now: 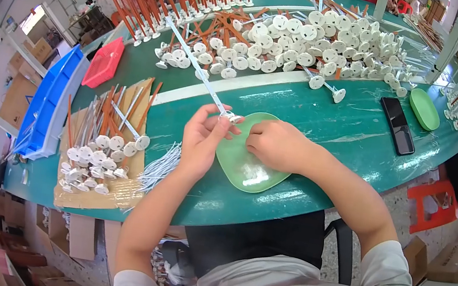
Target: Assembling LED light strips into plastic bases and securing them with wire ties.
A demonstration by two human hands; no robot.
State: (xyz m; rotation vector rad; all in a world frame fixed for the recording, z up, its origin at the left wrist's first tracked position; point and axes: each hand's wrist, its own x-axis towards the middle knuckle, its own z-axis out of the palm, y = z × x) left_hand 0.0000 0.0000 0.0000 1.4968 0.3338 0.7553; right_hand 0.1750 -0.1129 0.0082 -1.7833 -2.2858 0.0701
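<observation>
My left hand (204, 137) is closed on a long pale strip with a white round base (234, 118). The strip (196, 66) slants up and away to the left from the fingers. Beside it, my right hand (276, 144) reaches over a light green plate (250, 177), its fingers curled in a pinch. Whatever those fingertips hold, if anything, is hidden. A bundle of thin pale ties (160, 168) lies on the table by my left forearm.
Cardboard (67, 193) at left carries strips with white bases; blue (50, 104) and red (105, 62) trays lie beyond. A large heap of white-based strips (291, 43) fills the back. A phone (397, 127) and a green dish (424, 110) are at right.
</observation>
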